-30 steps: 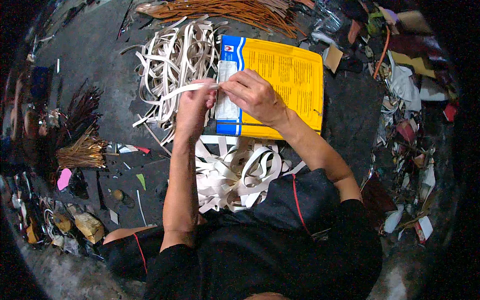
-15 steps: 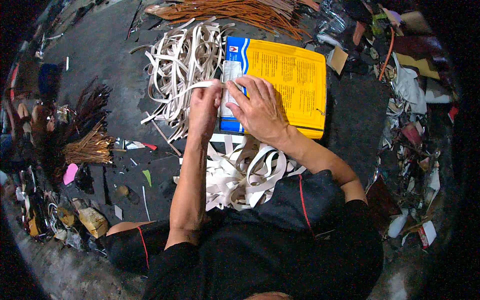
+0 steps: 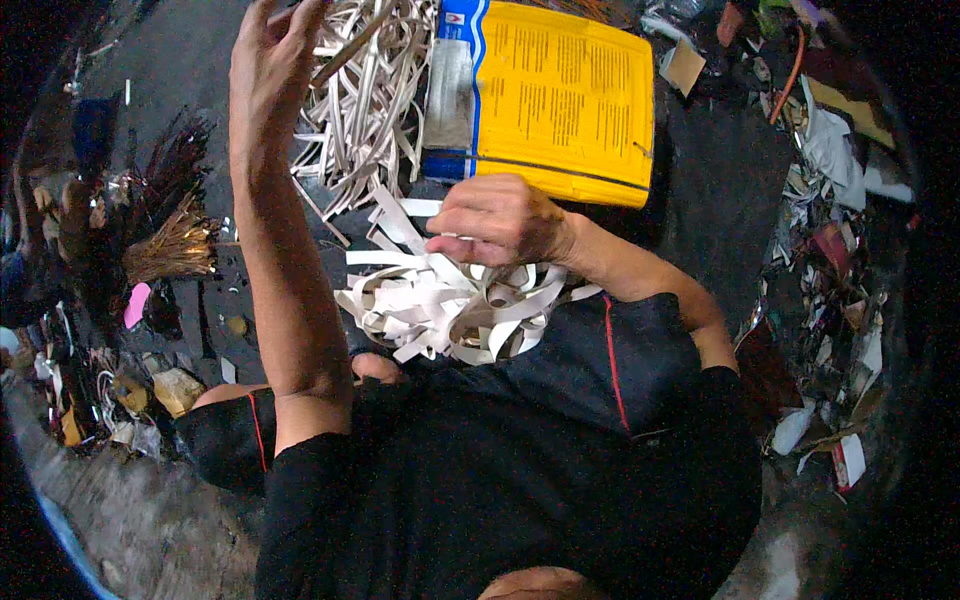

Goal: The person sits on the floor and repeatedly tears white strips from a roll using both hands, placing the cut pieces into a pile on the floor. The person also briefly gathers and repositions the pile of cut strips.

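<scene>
My left hand (image 3: 272, 55) reaches far forward at the top edge, beside a heap of narrow pale strips (image 3: 365, 120). Its fingertips are cut off there, so its grip cannot be made out. A blurred greyish strip (image 3: 350, 45) slants across the heap beside those fingers. Close to my lap, my right hand (image 3: 500, 220) is curled closed over a loose pile of wider white strips (image 3: 415, 300), pinching a white strip whose edge shows between the fingers. Beyond this hand lies a flat yellow-and-blue container (image 3: 565, 95) with a greyish-white patch (image 3: 450, 95) on its left part.
A bundle of brown bristle-like fibres (image 3: 175, 240) and a pink scrap (image 3: 137, 305) lie at left. Mixed scraps and rubbish (image 3: 830, 150) line the right side. A tan square piece (image 3: 682, 68) sits right of the container. My dark-clothed knee (image 3: 640, 350) borders the white pile.
My left hand has left the container's patch and swung forward and left over the narrow strips. My right hand has come back from the container to the white pile and closed. The view has tipped.
</scene>
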Available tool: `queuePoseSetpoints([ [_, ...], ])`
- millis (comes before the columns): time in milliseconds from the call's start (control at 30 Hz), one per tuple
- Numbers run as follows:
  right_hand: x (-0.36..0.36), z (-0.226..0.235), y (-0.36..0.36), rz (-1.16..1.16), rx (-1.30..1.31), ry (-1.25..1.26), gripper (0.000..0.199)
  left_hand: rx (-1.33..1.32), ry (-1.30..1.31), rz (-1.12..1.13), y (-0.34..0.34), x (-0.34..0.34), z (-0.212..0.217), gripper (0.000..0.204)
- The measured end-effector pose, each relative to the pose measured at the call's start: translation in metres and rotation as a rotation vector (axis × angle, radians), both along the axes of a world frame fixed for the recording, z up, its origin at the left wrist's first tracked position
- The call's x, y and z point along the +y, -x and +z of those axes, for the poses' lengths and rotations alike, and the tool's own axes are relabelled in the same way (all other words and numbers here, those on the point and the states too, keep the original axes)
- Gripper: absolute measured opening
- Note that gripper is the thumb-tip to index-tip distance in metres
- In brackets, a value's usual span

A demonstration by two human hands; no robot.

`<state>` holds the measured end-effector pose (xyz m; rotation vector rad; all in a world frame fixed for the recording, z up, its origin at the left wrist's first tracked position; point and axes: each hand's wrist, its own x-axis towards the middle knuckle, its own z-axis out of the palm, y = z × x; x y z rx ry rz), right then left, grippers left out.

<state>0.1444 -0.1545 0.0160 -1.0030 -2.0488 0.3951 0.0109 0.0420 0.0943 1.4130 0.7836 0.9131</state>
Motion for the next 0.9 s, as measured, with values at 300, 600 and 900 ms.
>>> queuePoseSetpoints([
  [300, -0.073, -0.089, -0.022, -0.023, -0.374, 0.641, 0.022, 0.143, 0.155, -0.311, 0.029, -0.026, -0.049, 0.028],
  [600, -0.059, 0.022, -0.037, 0.011, -0.285, 0.893, 0.037, 0.293, 0.167, -1.025, -0.008, -0.084, -0.024, 0.028],
  [900, -0.042, 0.134, -0.083, -0.346, 0.069, 0.604, 0.037, 0.005, 0.387, -1.002, -0.033, -0.111, -0.016, 0.023],
])
